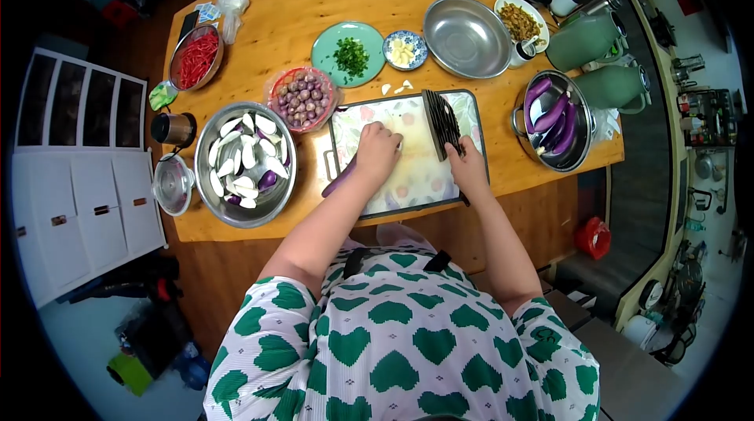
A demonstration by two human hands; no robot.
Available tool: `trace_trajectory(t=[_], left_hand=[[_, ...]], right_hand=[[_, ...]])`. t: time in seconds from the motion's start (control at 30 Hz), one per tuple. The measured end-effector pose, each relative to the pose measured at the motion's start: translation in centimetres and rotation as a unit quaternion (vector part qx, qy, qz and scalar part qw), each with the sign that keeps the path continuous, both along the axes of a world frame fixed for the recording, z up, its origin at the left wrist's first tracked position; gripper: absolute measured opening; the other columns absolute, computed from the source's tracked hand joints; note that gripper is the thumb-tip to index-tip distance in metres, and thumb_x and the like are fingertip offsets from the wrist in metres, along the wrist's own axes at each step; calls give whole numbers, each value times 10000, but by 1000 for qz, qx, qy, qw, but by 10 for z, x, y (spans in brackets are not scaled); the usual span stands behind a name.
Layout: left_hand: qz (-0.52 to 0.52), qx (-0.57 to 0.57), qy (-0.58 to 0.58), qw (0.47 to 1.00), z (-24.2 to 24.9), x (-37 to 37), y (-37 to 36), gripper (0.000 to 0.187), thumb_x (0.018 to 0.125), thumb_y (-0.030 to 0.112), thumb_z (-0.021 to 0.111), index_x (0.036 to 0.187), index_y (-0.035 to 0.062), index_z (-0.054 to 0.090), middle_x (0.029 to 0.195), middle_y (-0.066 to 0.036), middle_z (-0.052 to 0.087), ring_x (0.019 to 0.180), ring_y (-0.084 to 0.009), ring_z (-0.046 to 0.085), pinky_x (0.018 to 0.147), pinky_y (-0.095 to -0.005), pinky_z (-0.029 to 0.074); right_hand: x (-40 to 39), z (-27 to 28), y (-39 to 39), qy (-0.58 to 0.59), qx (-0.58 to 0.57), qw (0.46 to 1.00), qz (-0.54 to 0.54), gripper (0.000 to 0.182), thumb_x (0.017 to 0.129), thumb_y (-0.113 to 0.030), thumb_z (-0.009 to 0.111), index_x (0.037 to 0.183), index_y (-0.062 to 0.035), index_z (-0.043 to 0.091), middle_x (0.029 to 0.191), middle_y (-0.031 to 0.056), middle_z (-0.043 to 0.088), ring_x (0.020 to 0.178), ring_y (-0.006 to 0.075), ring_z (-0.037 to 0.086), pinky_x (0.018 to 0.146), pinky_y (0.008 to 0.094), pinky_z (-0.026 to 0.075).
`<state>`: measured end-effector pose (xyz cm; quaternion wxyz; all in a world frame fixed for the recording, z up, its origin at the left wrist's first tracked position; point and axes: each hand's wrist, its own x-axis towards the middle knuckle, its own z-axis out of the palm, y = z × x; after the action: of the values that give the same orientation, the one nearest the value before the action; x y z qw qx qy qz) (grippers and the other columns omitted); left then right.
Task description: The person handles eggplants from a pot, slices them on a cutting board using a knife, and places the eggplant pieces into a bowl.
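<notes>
My left hand (380, 150) is closed over the middle of the cutting board (404, 185), fingers curled down. A purple eggplant (339, 182) shows beside and beneath my left wrist and forearm, running toward the hand; the hand and arm hide most of it. A small pale patch shows at the fingertips. My right hand (469, 163) is wrapped round the handle of a cleaver (441, 124). The cleaver's wide, dark-striped blade is over the right part of the board, apart from my left hand. White-and-purple eggplant pieces (248, 151) lie in a steel bowl (288, 185) to the left.
Whole eggplants (553, 116) sit in a steel pot (585, 150) at right. Behind the board are garlic cloves (386, 89), a green plate (323, 52) of chopped greens, a shallot basket (271, 95) and a steel basin (467, 32). Green jugs (585, 44) stand far right.
</notes>
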<state>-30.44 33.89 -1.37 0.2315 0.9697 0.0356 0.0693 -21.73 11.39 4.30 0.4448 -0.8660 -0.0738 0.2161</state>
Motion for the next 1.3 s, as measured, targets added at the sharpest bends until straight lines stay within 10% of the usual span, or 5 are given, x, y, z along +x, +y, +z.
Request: trace_trajectory(t=[0.43,0.67,0.93,1.2,1.3], left_hand=[[231,-198,-40,952,-5,89,25,609,882,312,824,1392,78,587,1192,-174,743,1072,-355,695,960,-463,495],[180,-100,18,978,34,-15,25,720,734,333,910,1315,56,585,1259,-169,583,1161,-389,565,1042,-475,456],[210,-176,38,961,36,-84,28,511,883,345,793,1272,53,634,1132,-208,685,1010,-396,677,877,-469,546],[262,-879,81,390,80,-143,106,747,1077,669,362,1468,46,494,1115,-151,706,846,-233,668,814,-381,593],[197,-915,-20,351,103,-181,125,624,1093,456,405,1439,-55,499,1307,-197,668,1076,-274,683,985,-407,578]], right_hand=[[-3,-23,-24,38,34,999,11,273,992,-234,712,996,-12,553,744,130,591,641,209,516,626,369,456],[-7,-14,-19,32,0,996,86,266,974,-208,715,1081,-13,569,844,181,679,736,277,652,705,372,516],[-27,42,21,-53,-21,959,277,396,1006,-105,620,1396,-143,562,1021,139,674,878,312,703,769,396,552],[-77,102,110,-247,78,885,386,504,893,-3,643,1370,-166,638,997,129,620,812,343,680,709,417,561],[-98,112,146,-217,128,903,348,510,899,34,632,1373,-153,631,968,129,614,788,324,674,690,400,546]])
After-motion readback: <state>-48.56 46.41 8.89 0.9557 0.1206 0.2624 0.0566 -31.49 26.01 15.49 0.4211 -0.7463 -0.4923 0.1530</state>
